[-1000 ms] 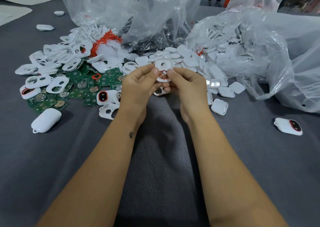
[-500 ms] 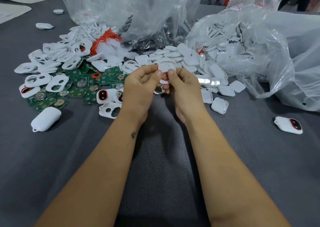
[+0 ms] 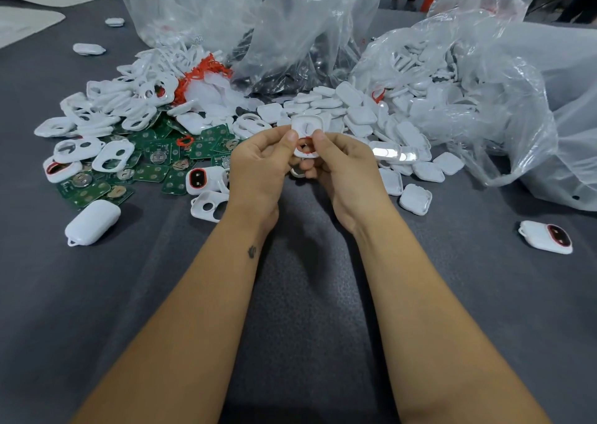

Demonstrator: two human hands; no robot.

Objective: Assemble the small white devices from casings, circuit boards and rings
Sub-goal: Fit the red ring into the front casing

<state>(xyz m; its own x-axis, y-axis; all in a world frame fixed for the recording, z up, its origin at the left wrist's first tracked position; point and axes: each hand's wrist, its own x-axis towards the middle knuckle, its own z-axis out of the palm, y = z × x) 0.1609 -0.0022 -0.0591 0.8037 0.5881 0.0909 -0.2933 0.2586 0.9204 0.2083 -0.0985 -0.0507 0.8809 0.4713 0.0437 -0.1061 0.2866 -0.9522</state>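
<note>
Just above frame centre, your left hand (image 3: 258, 161) and right hand (image 3: 342, 165) both pinch one white casing (image 3: 306, 132), long axis running up-frame, thumbs meeting on the red ring (image 3: 305, 142) at its near end, equally close for seating.

Your bench (image 3: 290, 294): grey textured cover. On it, left to right: white front casings (image 3: 109, 107) heaped, green boards (image 3: 151, 161) spread just in front of them, red rings (image 3: 200, 74) bunched behind, back covers (image 3: 352, 110) piled at centre, clear bags (image 3: 484, 84) along the far side. Loose devices: one near left (image 3: 92, 218), one far right (image 3: 546, 237).
</note>
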